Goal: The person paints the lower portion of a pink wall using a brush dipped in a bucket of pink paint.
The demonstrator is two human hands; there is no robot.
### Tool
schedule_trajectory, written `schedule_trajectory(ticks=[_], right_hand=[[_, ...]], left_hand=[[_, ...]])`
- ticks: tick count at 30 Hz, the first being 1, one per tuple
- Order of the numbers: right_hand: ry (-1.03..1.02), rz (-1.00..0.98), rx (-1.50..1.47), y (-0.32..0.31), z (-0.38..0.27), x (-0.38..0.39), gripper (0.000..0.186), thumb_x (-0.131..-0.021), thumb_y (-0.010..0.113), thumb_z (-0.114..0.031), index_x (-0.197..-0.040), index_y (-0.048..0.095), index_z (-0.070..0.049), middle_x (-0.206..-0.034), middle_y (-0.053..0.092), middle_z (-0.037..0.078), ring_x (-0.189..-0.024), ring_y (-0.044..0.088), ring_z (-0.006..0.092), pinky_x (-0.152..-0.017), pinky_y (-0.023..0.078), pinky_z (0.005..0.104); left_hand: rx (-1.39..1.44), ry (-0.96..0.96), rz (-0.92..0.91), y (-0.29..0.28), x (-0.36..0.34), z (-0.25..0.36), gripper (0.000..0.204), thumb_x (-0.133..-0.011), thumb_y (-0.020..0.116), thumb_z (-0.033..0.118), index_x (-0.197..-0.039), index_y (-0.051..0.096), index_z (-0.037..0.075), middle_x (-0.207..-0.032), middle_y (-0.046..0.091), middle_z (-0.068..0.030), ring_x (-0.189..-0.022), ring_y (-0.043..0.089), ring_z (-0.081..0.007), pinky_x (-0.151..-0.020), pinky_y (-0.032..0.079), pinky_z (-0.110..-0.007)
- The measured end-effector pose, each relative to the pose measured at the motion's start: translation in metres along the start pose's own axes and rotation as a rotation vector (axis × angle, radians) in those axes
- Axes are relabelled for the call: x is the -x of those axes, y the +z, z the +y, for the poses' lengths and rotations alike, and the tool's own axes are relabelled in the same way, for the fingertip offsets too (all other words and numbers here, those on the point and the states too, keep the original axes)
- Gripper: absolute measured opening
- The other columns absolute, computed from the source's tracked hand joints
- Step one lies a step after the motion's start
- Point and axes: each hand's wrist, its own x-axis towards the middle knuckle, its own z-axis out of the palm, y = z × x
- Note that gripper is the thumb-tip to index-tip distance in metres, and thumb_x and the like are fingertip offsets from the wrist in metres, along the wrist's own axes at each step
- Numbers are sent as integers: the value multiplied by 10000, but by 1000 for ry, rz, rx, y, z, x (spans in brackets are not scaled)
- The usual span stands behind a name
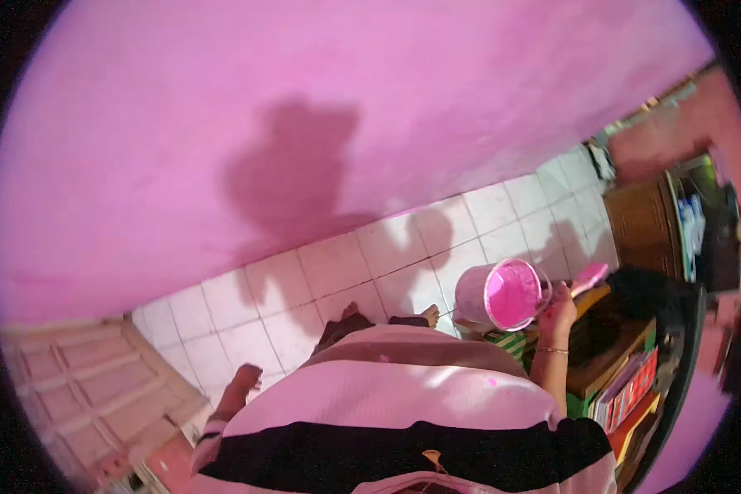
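Note:
In my right hand (558, 313) is a paintbrush (589, 278), its bristles coated in bright pink and pointing away to the right. Just left of that hand stands a white bucket (473, 296) with pink paint inside and smears on its rim; its wire handle lies close to my fingers. I cannot tell whether the handle touches them. My left hand (247, 379) hangs low at my left side over the tiles, holding nothing, with the fingers loosely apart. A pink wall (156, 165) rises in front of me, with my shadow cast on it.
White floor tiles (329, 272) run along the wall's foot, and my bare feet show there. On the right is a shelf with books (626, 391), with a brown wooden cabinet (642, 222) farther off. A pale panelled door (99, 395) is at the lower left.

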Motion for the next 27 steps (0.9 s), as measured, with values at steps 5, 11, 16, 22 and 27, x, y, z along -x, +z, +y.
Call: schedule_trajectory(ticks=[5,11,16,22,27], right_hand=[[100,-23,-39,8,14,8,181,-912,495,-253,-800,462,-115,-633,472,26,-506,466,164,-467,411,284],[245,-82,203,-80,49,-102,227,-892,496,-326,-841,467,-107,-676,501,51,-508,471,170,-502,438,298],[366,-86,443,-71,53,-154,169,-863,515,-195,-871,467,-34,-835,541,112,-725,555,245,-647,494,411],[398,-261,627,-58,46,-203,204,-853,540,-226,-908,484,-38,-787,538,95,-694,556,246,-640,493,399],[424,-252,703,-20,52,-214,205,-857,534,-226,-930,479,-43,-767,528,89,-670,544,245,-619,486,396]], left_hand=[[-360,180,-53,14,70,9,235,-867,552,223,-1015,603,47,-799,614,-122,-733,640,-256,-590,561,-391],[-419,275,59,82,88,-19,279,-777,648,249,-922,596,17,-817,609,-155,-741,627,-294,-643,546,-393],[-652,555,321,186,47,-54,311,-631,732,201,-892,624,73,-813,623,-121,-865,597,-321,-768,491,-433],[91,167,187,246,113,21,372,-785,518,326,-851,662,-11,-958,629,-231,-916,602,-355,-828,474,-442],[-517,471,243,302,79,-18,303,-822,466,247,-867,657,15,-1005,589,-232,-963,575,-381,-842,473,-433]])
